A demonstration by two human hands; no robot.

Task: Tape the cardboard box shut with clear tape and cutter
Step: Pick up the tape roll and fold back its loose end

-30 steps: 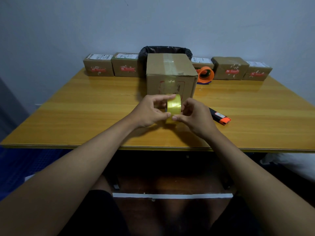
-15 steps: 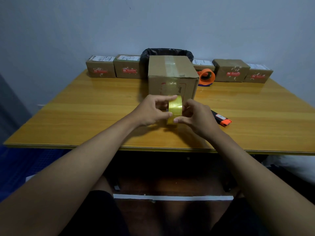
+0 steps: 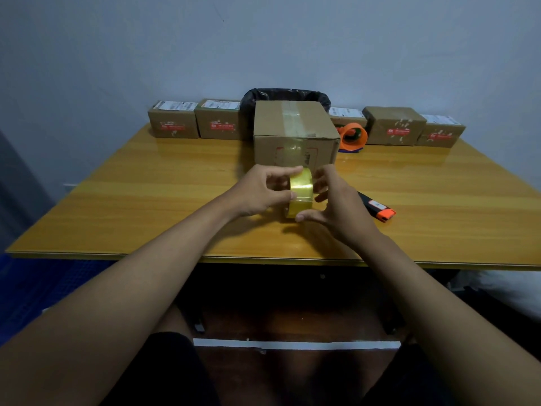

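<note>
A brown cardboard box [image 3: 294, 133] stands mid-table, with clear tape running along its top seam and down its front face. Just in front of it I hold an upright roll of yellowish clear tape [image 3: 301, 192] between both hands. My left hand [image 3: 263, 190] grips the roll from the left, index finger over its top and thumb on its face. My right hand [image 3: 336, 203] cups it from the right, thumb under the lower edge. A black and orange cutter [image 3: 379, 208] lies flat on the table, right of my right hand.
Several small brown parcels [image 3: 172, 120] line the back edge of the wooden table [image 3: 146, 194]. An orange tape dispenser [image 3: 352, 136] sits right of the box. A black-lined bin [image 3: 285, 95] stands behind the box. The near table edge runs under my forearms.
The roll has turned a little in my hands; my right thumb has slid down to its lower edge. My view has shifted slightly. Box and cutter have not moved.
</note>
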